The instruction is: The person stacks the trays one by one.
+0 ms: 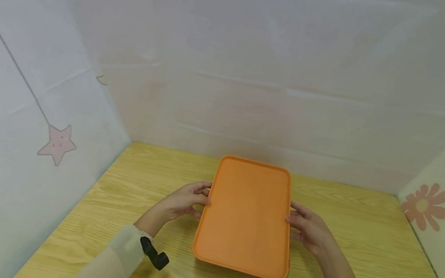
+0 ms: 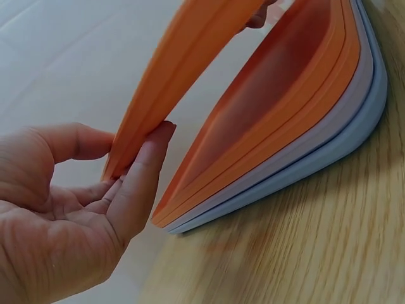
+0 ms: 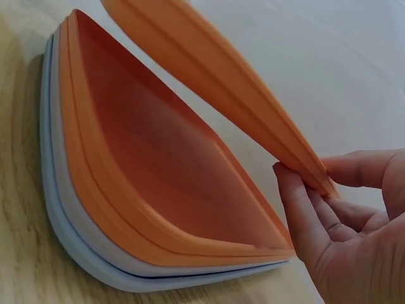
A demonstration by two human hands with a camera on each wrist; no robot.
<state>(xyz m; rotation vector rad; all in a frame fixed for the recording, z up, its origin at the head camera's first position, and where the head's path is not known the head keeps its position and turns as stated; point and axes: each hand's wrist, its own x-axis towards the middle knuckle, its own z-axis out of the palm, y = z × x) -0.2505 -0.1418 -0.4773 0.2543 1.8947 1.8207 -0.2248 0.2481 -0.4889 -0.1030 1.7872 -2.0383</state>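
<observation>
Both hands hold an orange rectangular tray [image 1: 248,218] with a low raised rim by its long sides. In the head view my left hand [image 1: 187,198] grips the left edge, thumb on the rim and fingers beneath. My right hand [image 1: 308,229] pinches the opposite edge likewise. The wrist views show this tray tilted up, a gap separating most of it from a stack below. Topmost in that stack is another orange tray [image 3: 152,133], its inside showing. Under it lie a pale grey tray [image 3: 123,261] and a light blue tray [image 3: 120,282]. From the head, the stack is mostly hidden.
The stack stands on a light wood-grain table [image 1: 146,165]. Pale sheets surround the table, with a back wall [image 1: 271,118] behind it. The left sheet carries a pink star [image 1: 58,144], the right one a red flower [image 1: 422,205]. Black wrist-camera mounts [image 1: 155,255] sit on the sleeves.
</observation>
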